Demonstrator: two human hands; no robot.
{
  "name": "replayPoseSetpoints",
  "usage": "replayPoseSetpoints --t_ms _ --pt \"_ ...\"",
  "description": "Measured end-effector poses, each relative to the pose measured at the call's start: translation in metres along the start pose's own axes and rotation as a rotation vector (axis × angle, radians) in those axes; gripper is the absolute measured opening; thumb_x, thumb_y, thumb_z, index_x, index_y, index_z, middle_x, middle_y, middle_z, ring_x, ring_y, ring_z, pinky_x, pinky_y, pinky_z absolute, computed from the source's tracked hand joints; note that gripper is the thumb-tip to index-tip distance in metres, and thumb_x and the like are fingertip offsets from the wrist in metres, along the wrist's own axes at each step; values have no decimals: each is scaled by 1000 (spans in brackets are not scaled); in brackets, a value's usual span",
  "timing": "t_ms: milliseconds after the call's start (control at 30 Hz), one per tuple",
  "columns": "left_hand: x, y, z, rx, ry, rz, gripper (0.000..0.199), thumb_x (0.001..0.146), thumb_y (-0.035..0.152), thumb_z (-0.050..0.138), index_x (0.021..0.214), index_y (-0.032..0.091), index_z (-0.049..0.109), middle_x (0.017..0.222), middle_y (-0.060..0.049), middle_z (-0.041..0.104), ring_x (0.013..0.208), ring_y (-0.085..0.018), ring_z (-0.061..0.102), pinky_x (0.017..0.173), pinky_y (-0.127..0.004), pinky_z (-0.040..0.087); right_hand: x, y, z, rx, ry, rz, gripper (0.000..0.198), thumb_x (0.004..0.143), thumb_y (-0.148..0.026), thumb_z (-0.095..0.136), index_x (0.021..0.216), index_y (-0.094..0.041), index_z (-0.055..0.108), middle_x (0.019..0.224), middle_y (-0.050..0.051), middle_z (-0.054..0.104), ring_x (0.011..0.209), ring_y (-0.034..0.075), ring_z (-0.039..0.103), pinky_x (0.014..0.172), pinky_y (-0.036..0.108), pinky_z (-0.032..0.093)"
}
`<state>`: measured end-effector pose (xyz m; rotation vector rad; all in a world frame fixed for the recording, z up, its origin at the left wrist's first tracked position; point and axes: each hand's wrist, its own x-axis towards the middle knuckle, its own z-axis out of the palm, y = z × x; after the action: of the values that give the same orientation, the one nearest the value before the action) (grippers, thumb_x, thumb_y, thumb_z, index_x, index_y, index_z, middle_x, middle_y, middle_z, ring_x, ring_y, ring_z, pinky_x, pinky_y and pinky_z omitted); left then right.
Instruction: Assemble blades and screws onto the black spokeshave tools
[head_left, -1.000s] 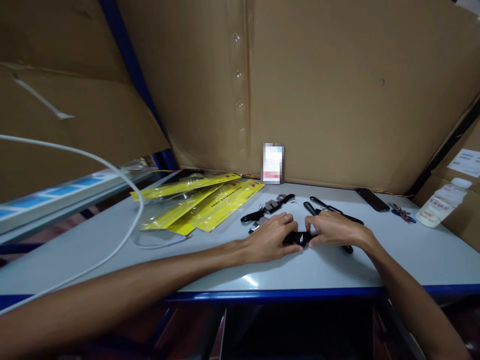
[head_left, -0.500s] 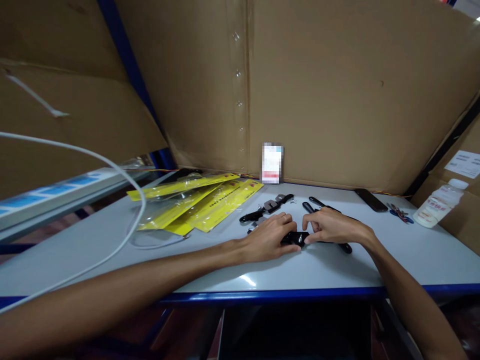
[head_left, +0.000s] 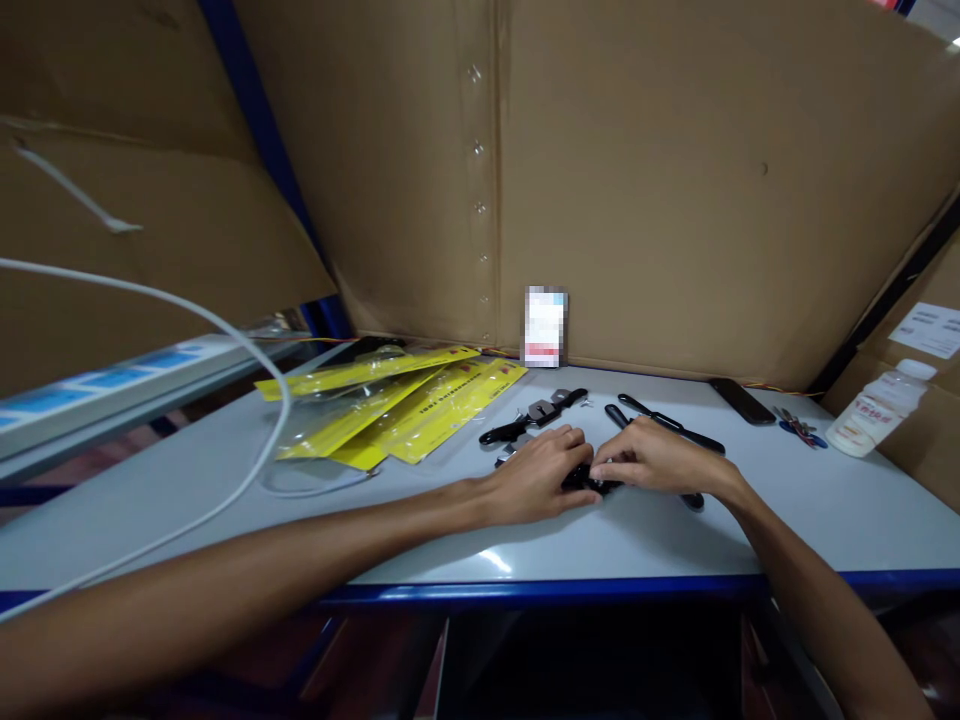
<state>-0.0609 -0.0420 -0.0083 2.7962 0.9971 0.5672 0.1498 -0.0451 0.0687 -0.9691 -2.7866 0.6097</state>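
Note:
My left hand (head_left: 538, 478) is closed around a black spokeshave (head_left: 580, 478) and holds it down on the table. Thumb and fingers of my right hand (head_left: 658, 455) pinch together on top of its body, at a small silver screw mostly hidden by the fingertips. Behind my left hand lies another black spokeshave (head_left: 499, 434), with grey metal blade pieces (head_left: 541, 409) on and beside it. More black spokeshave bodies (head_left: 701, 437) rest behind and under my right hand. A tiny silver screw (head_left: 587, 403) lies near the grey pieces.
Yellow-carded clear packages (head_left: 450, 410) are piled at the left on the grey table (head_left: 450, 550). A white cable (head_left: 281, 400) loops in front of them. A phone (head_left: 544, 327) leans on the cardboard wall. At right are a dark phone (head_left: 742, 400), small snips (head_left: 801, 428) and a bottle (head_left: 877, 408).
My right hand has moved slightly left, and its fingertips have closed onto the small silver screw on the spokeshave. My left hand has stayed in place.

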Motion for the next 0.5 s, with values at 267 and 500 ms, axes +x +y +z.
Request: replayPoseSetpoints --t_ms 267,500 --pt "0 0 -1 7 -4 4 31 93 47 67 102 17 65 98 -8 60 93 -25 56 80 -36 45 1 -2 -2 29 -108 17 32 94 -24 59 64 -15 63 53 -8 38 54 9 33 60 26 25" --pt "0 0 -1 -10 -17 -4 31 93 46 68 102 16 65 99 -8 59 94 -26 57 80 -37 45 2 3 2 -20 -57 55 34 93 -25 60 61 -15 60 52 -8 37 54 9 30 59 27 23"
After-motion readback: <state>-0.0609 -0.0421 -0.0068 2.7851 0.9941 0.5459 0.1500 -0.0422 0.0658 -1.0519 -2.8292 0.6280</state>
